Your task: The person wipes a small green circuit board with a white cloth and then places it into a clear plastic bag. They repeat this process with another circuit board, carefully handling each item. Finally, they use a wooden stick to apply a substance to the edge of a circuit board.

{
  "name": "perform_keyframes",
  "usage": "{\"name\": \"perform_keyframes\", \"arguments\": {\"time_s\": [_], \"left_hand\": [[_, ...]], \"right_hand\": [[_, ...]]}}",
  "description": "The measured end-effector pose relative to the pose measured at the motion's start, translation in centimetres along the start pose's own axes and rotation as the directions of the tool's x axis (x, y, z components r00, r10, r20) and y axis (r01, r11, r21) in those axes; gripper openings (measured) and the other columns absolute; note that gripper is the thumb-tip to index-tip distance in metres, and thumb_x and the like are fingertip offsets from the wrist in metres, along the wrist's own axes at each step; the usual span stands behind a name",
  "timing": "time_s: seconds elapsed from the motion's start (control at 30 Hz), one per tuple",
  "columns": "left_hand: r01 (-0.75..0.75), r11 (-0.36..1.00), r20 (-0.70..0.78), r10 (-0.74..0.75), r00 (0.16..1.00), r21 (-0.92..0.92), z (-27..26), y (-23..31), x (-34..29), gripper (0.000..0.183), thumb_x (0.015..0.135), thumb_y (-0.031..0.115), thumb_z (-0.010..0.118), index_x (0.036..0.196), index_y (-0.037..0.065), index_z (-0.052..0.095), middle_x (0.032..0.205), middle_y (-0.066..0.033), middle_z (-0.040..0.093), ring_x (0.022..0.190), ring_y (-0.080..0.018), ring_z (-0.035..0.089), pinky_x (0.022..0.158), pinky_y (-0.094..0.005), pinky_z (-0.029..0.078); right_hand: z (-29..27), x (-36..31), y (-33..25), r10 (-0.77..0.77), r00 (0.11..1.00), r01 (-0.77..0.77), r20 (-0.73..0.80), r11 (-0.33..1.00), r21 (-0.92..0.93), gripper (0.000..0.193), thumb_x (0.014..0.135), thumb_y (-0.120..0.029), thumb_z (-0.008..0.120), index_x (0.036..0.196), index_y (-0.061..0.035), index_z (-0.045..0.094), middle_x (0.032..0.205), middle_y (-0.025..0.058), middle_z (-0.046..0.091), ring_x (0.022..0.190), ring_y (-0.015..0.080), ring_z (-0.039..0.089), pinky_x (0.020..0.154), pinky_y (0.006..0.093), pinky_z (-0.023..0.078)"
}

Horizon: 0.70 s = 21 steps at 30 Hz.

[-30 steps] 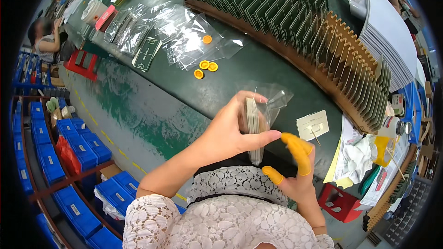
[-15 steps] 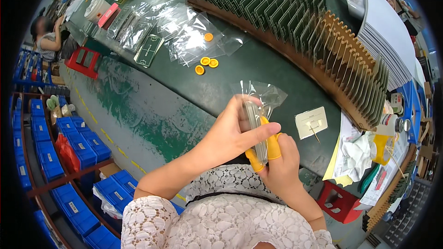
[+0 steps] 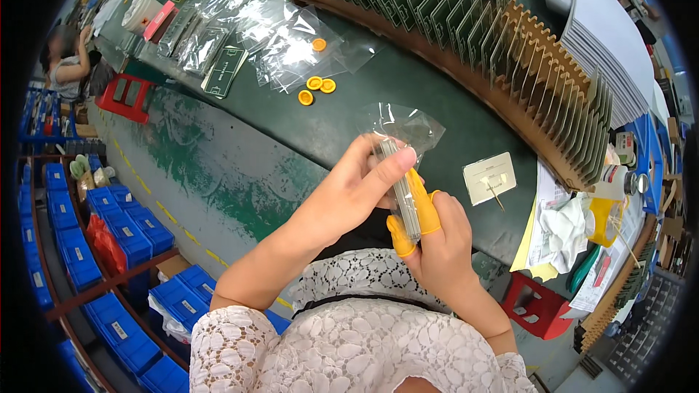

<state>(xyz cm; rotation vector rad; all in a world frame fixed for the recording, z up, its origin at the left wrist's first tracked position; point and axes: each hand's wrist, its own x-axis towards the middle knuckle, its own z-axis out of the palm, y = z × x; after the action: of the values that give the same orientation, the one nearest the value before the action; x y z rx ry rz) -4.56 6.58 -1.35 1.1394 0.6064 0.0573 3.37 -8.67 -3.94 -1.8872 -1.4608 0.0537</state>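
Observation:
Just over the table's near edge, a thin stack of flat boards point(image 3: 406, 211) is held on edge in a clear plastic bag point(image 3: 404, 125). The loose end of the bag sticks out beyond the stack at the far side. My left hand point(image 3: 360, 185) is closed round the upper part, with its thumb lying along the near side. Yellow finger cots cover several fingertips of my right hand point(image 3: 444, 244), which pinches the lower end. A pale square card point(image 3: 489, 178) with a thin stick on it lies to the right on the green table point(image 3: 306, 142).
Green circuit boards point(image 3: 437, 22) stand upright in a long brown slotted rack across the back. Loose yellow finger cots point(image 3: 314, 83), clear bags point(image 3: 280, 58) and bagged boards lie at left. Papers, a crumpled white cloth point(image 3: 564, 229) and yellow tape point(image 3: 606, 218) crowd the right side.
My left thumb has slid up along the bagged stack, away from my right fingers. Both hands keep hold of it, and the whole view has shifted slightly.

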Motion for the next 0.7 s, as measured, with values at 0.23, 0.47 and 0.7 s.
{"name": "perform_keyframes", "arguments": {"time_s": [0.23, 0.47, 0.7], "left_hand": [[0.044, 0.976, 0.047, -0.034, 0.998, -0.212, -1.2, -0.8, 0.1, 0.055, 0.102, 0.042, 0.041, 0.137, 0.001, 0.041, 0.115, -0.0162, 0.064, 0.101, -0.0238, 0.066, 0.082, -0.0356, 0.056], [-0.158, 0.979, -0.033, 0.155, 0.987, -0.129, -1.6, -0.5, -0.4, 0.059, 0.1, 0.029, 0.054, 0.143, -0.002, 0.029, 0.121, -0.0184, 0.055, 0.103, -0.0238, 0.062, 0.081, -0.0345, 0.056], [-0.516, 0.724, -0.033, 0.593, 0.804, 0.459, -3.0, 0.3, -0.5, 0.064, 0.08, -0.002, 0.063, 0.14, 0.006, 0.043, 0.14, -0.0119, 0.044, 0.126, -0.026, 0.048, 0.096, -0.0358, 0.047]], "right_hand": [[-0.5, 0.5, -0.4, 0.476, 0.876, -0.422, 0.081, 0.673, 0.607, 0.031, 0.09, -0.017, 0.067, 0.11, 0.0044, 0.058, 0.083, 0.0085, 0.054, 0.066, 0.0168, 0.051, 0.058, 0.0331, 0.042], [-0.9, 0.9, 1.0, 0.535, 0.645, -0.332, 0.545, -0.446, 0.831, 0.026, 0.099, -0.027, 0.049, 0.105, -0.0033, 0.058, 0.087, 0.0037, 0.061, 0.058, 0.0106, 0.043, 0.055, 0.0247, 0.034], [-1.7, 1.6, 0.1, 0.441, 0.618, -0.26, 0.651, -0.667, 0.698, 0.028, 0.101, -0.028, 0.043, 0.105, -0.0046, 0.059, 0.076, 0.0018, 0.054, 0.053, 0.0091, 0.037, 0.053, 0.0242, 0.029]]}}
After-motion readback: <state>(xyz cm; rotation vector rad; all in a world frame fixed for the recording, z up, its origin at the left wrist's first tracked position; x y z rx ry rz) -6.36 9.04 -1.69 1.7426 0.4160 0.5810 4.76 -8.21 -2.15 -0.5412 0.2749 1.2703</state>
